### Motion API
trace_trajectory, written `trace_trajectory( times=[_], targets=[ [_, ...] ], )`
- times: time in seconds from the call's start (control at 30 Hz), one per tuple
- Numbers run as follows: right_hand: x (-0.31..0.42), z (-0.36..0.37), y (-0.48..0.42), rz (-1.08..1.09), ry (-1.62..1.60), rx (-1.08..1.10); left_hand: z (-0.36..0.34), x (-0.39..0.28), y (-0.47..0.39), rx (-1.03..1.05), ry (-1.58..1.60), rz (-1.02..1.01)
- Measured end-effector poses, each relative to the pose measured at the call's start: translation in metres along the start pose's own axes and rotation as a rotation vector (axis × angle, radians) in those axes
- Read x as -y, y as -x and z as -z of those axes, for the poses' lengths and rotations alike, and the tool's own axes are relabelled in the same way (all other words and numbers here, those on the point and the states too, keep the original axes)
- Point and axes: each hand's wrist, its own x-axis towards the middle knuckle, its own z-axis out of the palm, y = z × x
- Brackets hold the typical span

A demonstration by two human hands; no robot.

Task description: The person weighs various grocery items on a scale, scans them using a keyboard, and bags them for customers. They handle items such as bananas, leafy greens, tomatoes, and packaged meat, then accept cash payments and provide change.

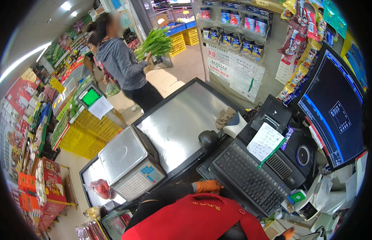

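My left hand (207,186), in an orange glove, rests at the front edge of the counter, just beside the black keyboard (249,177). Its fingers are curled and partly out of sight, so whether they hold anything does not show. Low at the right, my right hand (288,233), also gloved in orange, is near a pale surface and a dark thin-framed object (319,233). Its grip is too small to make out. Above the keyboard lies a handwritten paper (265,141) with a green strip along its edge. A dark monitor (333,108) stands at the right.
A weighing scale (123,156) stands on the metal counter (180,120), beside bagged red produce (102,189). A crumpled cloth (225,117) and a black mouse-shaped device (208,139) lie near the keyboard. Beyond the counter, a person (123,63) holds leafy greens (156,43).
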Motion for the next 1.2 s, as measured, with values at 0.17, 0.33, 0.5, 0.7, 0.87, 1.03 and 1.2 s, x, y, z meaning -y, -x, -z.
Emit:
trace_trajectory(
  times=[0.17,0.33,0.5,0.7,0.87,1.03,1.2],
  targets=[
    [0.050,-0.032,0.038,0.085,-0.052,0.008,-0.020,-0.026,-0.023,-0.326,0.499,0.590],
    [0.130,-0.066,0.063,0.307,-0.167,0.126,-0.017,-0.052,-0.015,-0.390,0.277,0.597],
    [0.211,-0.099,0.088,0.545,-0.257,0.308,-0.035,-0.055,0.011,-0.454,-0.064,0.598],
    [0.278,-0.121,0.140,0.729,-0.290,0.515,-0.047,-0.068,0.114,-0.770,-0.003,0.722],
    [0.308,-0.132,0.202,0.818,-0.278,0.658,-0.039,-0.121,0.216,-1.267,0.386,0.664],
    [0.316,-0.132,0.271,0.841,-0.252,0.763,-0.024,-0.135,0.345,-2.027,-0.139,0.513],
    [0.308,-0.120,0.334,0.824,-0.211,0.825,0.042,-0.108,0.493,-2.201,-0.876,0.843]
  ],
)
